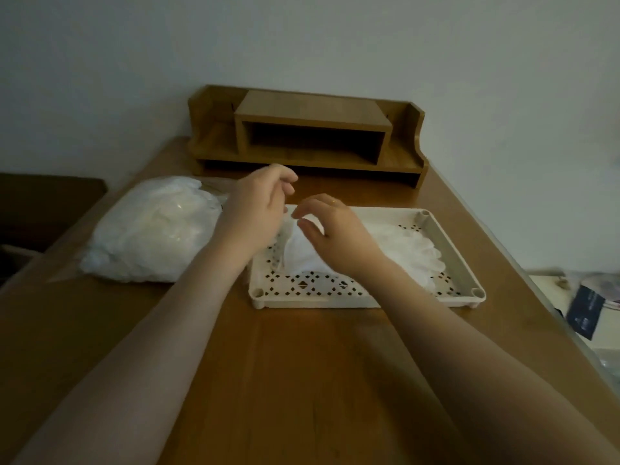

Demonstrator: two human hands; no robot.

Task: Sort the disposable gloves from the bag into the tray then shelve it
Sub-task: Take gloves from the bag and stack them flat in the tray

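A brown wooden table (302, 380) fills the lower and middle part of the frame, running back to a pale wall. At its far end, in the upper centre, stands a wooden shelf unit (308, 135) with an open slot in the middle. Left of centre lies a clear plastic bag (151, 229) stuffed with white gloves. Just right of it, apart from the shelf unit, sits a cream perforated tray (463, 263).
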